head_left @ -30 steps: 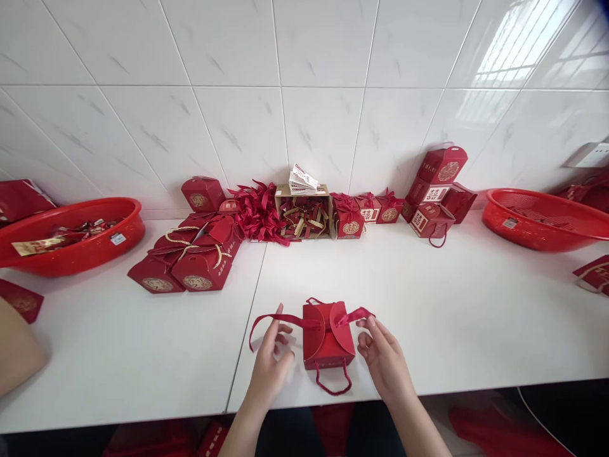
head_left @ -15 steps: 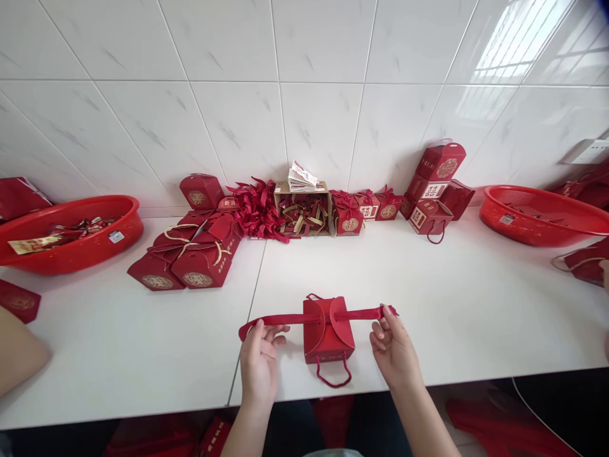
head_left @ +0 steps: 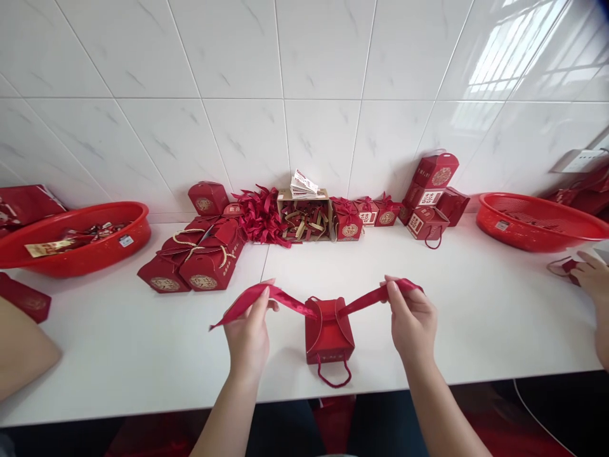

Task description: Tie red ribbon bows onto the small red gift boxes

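A small red gift box with a cord handle stands near the front edge of the white table. A red ribbon runs through its top flaps and out to both sides. My left hand pinches the ribbon's left end, raised above the table. My right hand pinches the right end at about the same height. Both ribbon halves slope up and away from the box, pulled taut.
Finished red boxes lie at the left, a ribbon pile and a carton of ties stand at the wall, more boxes to the right. Red basins flank the table. Another person's hand holds a box at right; an arm shows at left.
Both my hands have lifted and drawn apart, pulling the ribbon ends from level to sloping upward. Another person's hand has come further into view at the right edge.
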A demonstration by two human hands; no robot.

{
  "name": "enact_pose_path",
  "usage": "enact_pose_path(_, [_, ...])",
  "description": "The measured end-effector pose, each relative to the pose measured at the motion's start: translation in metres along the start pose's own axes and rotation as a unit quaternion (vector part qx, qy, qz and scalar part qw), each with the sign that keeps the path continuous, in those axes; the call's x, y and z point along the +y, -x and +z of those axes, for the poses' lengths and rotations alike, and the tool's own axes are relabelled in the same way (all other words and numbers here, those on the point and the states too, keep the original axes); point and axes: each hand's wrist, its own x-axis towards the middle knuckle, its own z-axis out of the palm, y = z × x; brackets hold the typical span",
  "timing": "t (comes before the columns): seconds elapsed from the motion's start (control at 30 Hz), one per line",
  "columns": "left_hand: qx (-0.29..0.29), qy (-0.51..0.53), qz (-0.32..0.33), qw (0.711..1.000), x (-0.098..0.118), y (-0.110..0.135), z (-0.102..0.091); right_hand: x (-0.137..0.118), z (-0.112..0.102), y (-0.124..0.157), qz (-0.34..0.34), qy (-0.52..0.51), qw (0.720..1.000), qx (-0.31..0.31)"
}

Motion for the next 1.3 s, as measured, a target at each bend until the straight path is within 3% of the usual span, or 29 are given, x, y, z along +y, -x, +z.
enact_pose_path(0.2, [-0.115,-0.042,0.059,0.991,0.019,-0.011,0.036,-0.038,0.027,-0.016,-0.087,0.024,0.989,-0.113])
enact_pose_path(0.43, [-0.15,0.024,-0.014,0.988,0.033,-0.018,0.068,-0.053,0.047,-0.018,-0.098,-0.011,0.978,-0.186])
enact_pose_path(0.83, [-0.15,0.056,0.02,0.987,0.036,-0.018,0.073,-0.061,0.05,-0.019,-0.092,-0.031,0.974,-0.207])
enact_pose_path(1.23, [-0.183,0.058,0.035,0.981,0.047,-0.016,0.075,-0.063,0.054,-0.019,-0.094,-0.043,0.973,-0.207])
enact_pose_path(1.3, [-0.209,0.057,0.037,0.976,0.048,-0.016,0.074,-0.063,0.056,-0.019,-0.081,-0.05,0.971,-0.217])
